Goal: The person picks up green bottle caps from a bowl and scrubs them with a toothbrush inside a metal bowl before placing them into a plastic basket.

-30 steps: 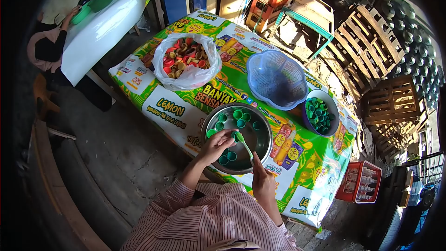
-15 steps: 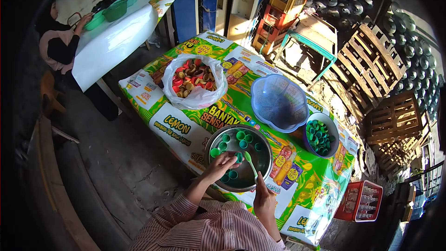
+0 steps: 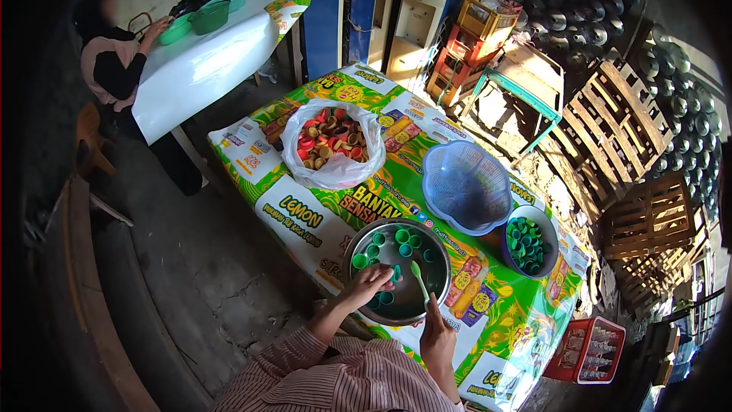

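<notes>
A wide steel bowl (image 3: 409, 300) stands at the near edge of the table, with several green bottle caps (image 3: 359, 261) inside it. Over its left side, my left hand (image 3: 364, 288) pinches one green bottle cap (image 3: 396, 274) between thumb and fingers. My right hand (image 3: 438, 336), at the bowl's lower right rim, grips a slim green and white toothbrush (image 3: 421, 282). The brush's green head points up over the bowl, to the right of the held cap and apart from it.
A plastic bag (image 3: 332, 177) of red and tan caps, a blue basket (image 3: 467, 187) and a bowl (image 3: 529, 241) of green caps share the printed tablecloth (image 3: 305, 217). A person (image 3: 110, 61) sits at a white table (image 3: 206, 61). A red crate (image 3: 585, 351) with bottles stands right.
The view has shifted, so the tables appear lower and further right. My left hand still pinches the cap, and my right hand keeps the toothbrush, now more upright and slightly apart from the cap.
</notes>
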Demonstrator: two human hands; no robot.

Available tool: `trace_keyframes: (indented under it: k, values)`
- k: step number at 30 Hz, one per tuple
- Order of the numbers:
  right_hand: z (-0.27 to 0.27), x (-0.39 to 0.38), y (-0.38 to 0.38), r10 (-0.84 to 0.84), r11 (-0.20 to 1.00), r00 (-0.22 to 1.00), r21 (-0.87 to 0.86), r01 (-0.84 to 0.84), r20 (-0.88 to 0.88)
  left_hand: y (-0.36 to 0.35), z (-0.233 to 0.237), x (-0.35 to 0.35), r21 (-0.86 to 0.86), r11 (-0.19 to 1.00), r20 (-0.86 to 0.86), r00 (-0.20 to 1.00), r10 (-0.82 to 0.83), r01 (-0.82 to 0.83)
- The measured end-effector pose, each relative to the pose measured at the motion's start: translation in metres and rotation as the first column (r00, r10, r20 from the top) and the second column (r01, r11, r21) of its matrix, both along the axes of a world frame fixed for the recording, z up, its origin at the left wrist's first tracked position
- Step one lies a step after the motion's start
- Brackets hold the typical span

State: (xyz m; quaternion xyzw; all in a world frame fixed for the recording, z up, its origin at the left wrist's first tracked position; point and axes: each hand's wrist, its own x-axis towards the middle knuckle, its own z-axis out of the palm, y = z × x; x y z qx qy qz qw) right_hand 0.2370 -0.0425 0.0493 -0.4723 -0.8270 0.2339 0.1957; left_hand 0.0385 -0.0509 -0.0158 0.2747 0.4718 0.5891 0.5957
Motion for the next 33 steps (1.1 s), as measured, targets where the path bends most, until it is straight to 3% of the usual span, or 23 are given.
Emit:
trace_keyframes:
  k: [2, 3, 4, 5, 6, 8, 10, 14, 15, 19, 20, 22, 24, 25, 26, 28, 30, 32, 33]
  values:
    - [-0.007, 0.003, 0.007, -0.14, 0.986, 0.951, -0.13, 0.108, -0.274, 0.002, 0.007, 0.003, 0.022, 1.0, -0.003, 1.0, 0.0, 0.001]
    - [-0.025, 0.006, 0.01, -0.211, 0.96, 0.897, -0.255, 0.115, -0.39, 0.001, 0.021, 0.006, 0.122, 0.993, -0.286, 0.958, 0.029, 0.007]
    - [-0.01, 0.002, 0.014, -0.261, 0.896, 0.881, -0.439, 0.068, -0.394, -0.002, 0.035, 0.01, 0.209, 0.977, -0.539, 0.839, 0.073, 0.049]
    - [-0.003, -0.006, 0.017, -0.332, 0.842, 0.827, -0.538, 0.042, -0.454, -0.005, 0.047, 0.012, 0.204, 0.97, -0.646, 0.763, 0.034, 0.13]
    - [0.002, -0.014, 0.018, -0.412, 0.782, 0.76, -0.624, 0.011, -0.503, -0.005, 0.054, 0.014, 0.196, 0.967, -0.641, 0.767, 0.002, 0.162]
    - [-0.01, -0.02, 0.027, -0.398, 0.761, 0.783, -0.649, -0.009, -0.478, -0.006, 0.06, 0.019, 0.151, 0.954, -0.754, 0.654, -0.059, 0.259]
    - [-0.018, -0.017, 0.032, -0.308, 0.742, 0.839, -0.666, -0.083, -0.448, -0.007, 0.059, 0.02, 0.149, 0.963, -0.691, 0.721, -0.059, 0.223]
    - [0.002, -0.019, 0.032, -0.367, 0.644, 0.759, -0.735, -0.211, -0.539, -0.007, 0.048, 0.023, 0.195, 0.948, -0.683, 0.728, -0.051, 0.25]
    - [-0.009, -0.016, 0.032, -0.28, 0.693, 0.816, -0.694, -0.192, -0.506, -0.007, 0.045, 0.024, 0.212, 0.947, -0.692, 0.721, -0.028, 0.24]
    - [-0.029, -0.016, 0.03, -0.312, 0.709, 0.779, -0.679, -0.19, -0.544, -0.011, 0.035, 0.027, 0.159, 0.956, -0.697, 0.714, -0.067, 0.246]
    - [-0.041, -0.015, 0.032, -0.325, 0.745, 0.795, -0.656, -0.119, -0.513, -0.012, 0.038, 0.028, 0.128, 0.964, -0.664, 0.742, -0.091, 0.232]
    - [-0.044, -0.011, 0.045, -0.304, 0.871, 0.868, -0.484, 0.087, -0.393, -0.016, 0.043, 0.024, 0.132, 0.965, -0.723, 0.688, -0.063, 0.227]
    - [-0.031, 0.003, 0.074, -0.331, 0.92, 0.862, -0.334, 0.205, -0.385, -0.018, 0.048, 0.014, 0.114, 0.96, -0.765, 0.638, -0.08, 0.257]
    - [-0.033, 0.018, 0.097, -0.328, 0.942, 0.889, -0.182, 0.283, -0.318, -0.02, 0.047, 0.009, 0.106, 0.964, -0.768, 0.636, -0.077, 0.244]
    - [-0.019, 0.027, 0.117, -0.371, 0.922, 0.861, -0.026, 0.386, -0.348, -0.022, 0.048, 0.005, 0.099, 0.966, -0.767, 0.637, -0.078, 0.238]
    - [0.0, 0.06, 0.163, -0.449, 0.848, 0.868, 0.205, 0.489, -0.212, -0.023, 0.05, -0.003, 0.085, 0.974, -0.807, 0.588, -0.055, 0.209]
    - [0.009, 0.09, 0.199, -0.484, 0.772, 0.865, 0.402, 0.492, -0.13, -0.018, 0.051, -0.005, 0.096, 0.979, -0.806, 0.592, -0.028, 0.177]
    - [-0.001, 0.114, 0.219, -0.54, 0.725, 0.842, 0.523, 0.448, 0.027, -0.007, 0.047, -0.007, 0.118, 0.976, -0.869, 0.494, 0.013, 0.182]
    - [-0.009, 0.122, 0.222, -0.503, 0.739, 0.864, 0.514, 0.435, -0.007, 0.004, 0.045, -0.005, 0.242, 0.953, -0.881, 0.454, 0.137, 0.182]
